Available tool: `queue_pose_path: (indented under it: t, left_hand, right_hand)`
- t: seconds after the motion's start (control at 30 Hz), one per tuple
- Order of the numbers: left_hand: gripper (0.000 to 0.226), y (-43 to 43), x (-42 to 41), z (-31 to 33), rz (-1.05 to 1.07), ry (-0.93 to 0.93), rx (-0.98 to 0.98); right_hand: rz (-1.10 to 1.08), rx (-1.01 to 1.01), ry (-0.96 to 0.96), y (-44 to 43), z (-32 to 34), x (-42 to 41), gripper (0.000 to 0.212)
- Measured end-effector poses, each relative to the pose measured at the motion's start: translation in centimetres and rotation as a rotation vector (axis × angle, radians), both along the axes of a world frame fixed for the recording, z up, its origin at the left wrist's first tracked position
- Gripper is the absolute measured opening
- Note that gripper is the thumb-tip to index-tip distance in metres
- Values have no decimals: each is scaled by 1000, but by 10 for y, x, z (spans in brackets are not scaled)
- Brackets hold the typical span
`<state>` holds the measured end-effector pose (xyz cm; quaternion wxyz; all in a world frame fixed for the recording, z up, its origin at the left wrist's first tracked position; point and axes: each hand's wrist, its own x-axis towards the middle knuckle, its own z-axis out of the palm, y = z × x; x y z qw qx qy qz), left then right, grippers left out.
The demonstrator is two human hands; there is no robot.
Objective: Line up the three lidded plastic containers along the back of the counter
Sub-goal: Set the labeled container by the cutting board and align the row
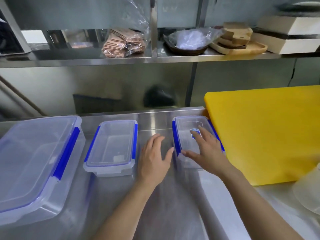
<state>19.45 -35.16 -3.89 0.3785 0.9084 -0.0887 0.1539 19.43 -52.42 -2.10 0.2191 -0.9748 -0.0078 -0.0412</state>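
Observation:
Three clear plastic containers with blue lid clips stand on the steel counter (155, 205). A large one (32, 158) is at the left, a medium one (112, 146) in the middle, a small one (186, 130) at the right near the back edge. My right hand (204, 148) lies flat on the small container's lid, fingers spread. Just left of that container, my left hand (155, 158) hovers open over the counter, its fingertips close to the blue clip.
A thick yellow cutting board (265, 132) lies right of the small container, touching it. A pale bowl (310, 189) sits at the right edge. Above, a steel shelf (155, 58) holds bagged items, wooden boards and boxes.

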Motion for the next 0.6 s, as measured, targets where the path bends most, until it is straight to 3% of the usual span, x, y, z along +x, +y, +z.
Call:
queue_pose_path:
  t: [0.07, 0.13, 0.37, 0.47, 0.53, 0.6]
  left_hand:
    - [38, 31, 4, 10, 136, -118, -2]
    - [37, 67, 10, 14, 272, -111, -3]
    - [71, 161, 21, -11, 444, 286, 167]
    - [76, 172, 22, -23, 396, 437, -19]
    - [69, 167, 22, -27, 357, 409, -180]
    - [66, 161, 20, -28, 359, 360, -214]
  right_hand:
    - [97, 152, -1, 34, 7, 4, 77]
    - [177, 280, 30, 66, 7, 6, 79]
    - [333, 410, 257, 147, -22, 12, 95]
    - [325, 455, 278, 160, -29, 18, 99]
    - [317, 450, 284, 164, -34, 22, 97]
    - [311, 433, 281, 162, -38, 25, 91]
